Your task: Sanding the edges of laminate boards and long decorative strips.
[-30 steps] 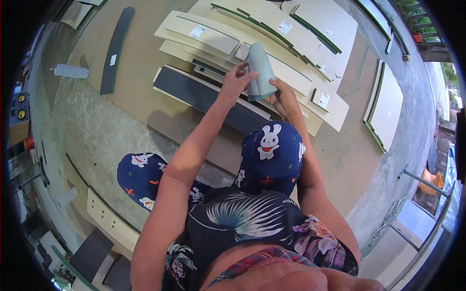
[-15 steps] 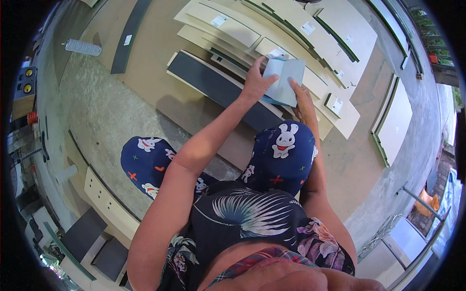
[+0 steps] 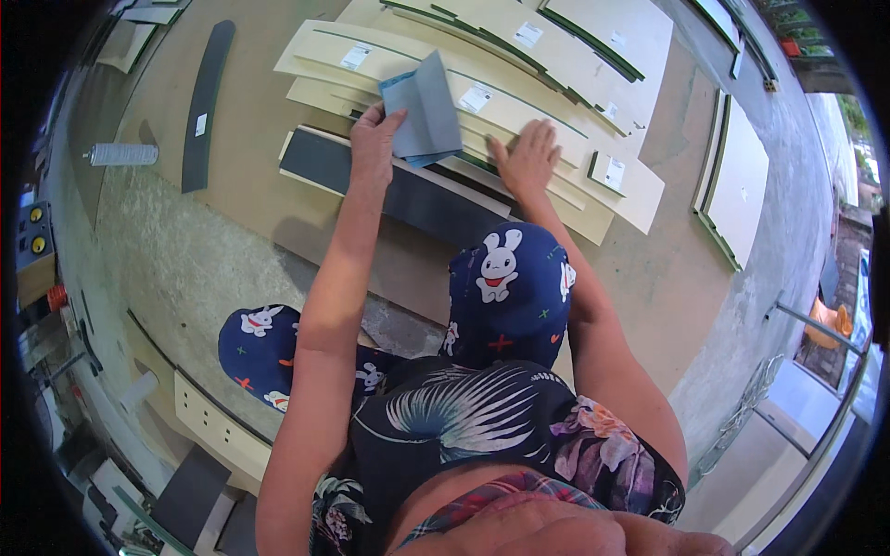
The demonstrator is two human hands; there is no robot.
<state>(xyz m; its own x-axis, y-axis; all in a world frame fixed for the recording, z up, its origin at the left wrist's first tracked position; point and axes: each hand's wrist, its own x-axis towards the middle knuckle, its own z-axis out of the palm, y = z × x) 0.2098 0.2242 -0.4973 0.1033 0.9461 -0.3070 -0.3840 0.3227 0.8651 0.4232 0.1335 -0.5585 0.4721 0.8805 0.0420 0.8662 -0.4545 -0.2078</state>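
My left hand (image 3: 374, 148) pinches the left edge of a folded grey-blue sheet (image 3: 428, 116) between thumb and fingers. The sheet's fold stands up, and bright blue shows at its edges. My right hand (image 3: 530, 162) holds nothing; its fingers are spread over a cream board (image 3: 320, 56) in the pile in front of me. Whether the palm touches the board I cannot tell. A long dark grey board (image 3: 417, 196) lies along the near side of the pile, just beyond my knees. Beside my right hand, a small cream block (image 3: 607, 171) bears a white label.
On the left are a white spray can (image 3: 122, 155) lying on its side and a dark strip (image 3: 204, 111). More cream panels (image 3: 737, 176) lie stacked at the right. A long cream panel with holes (image 3: 218, 417) sits at the lower left.
The folded sheet, held by both hands earlier, has moved left with my left hand. My right hand has let go and moved slightly left over the boards. The view has shifted right.
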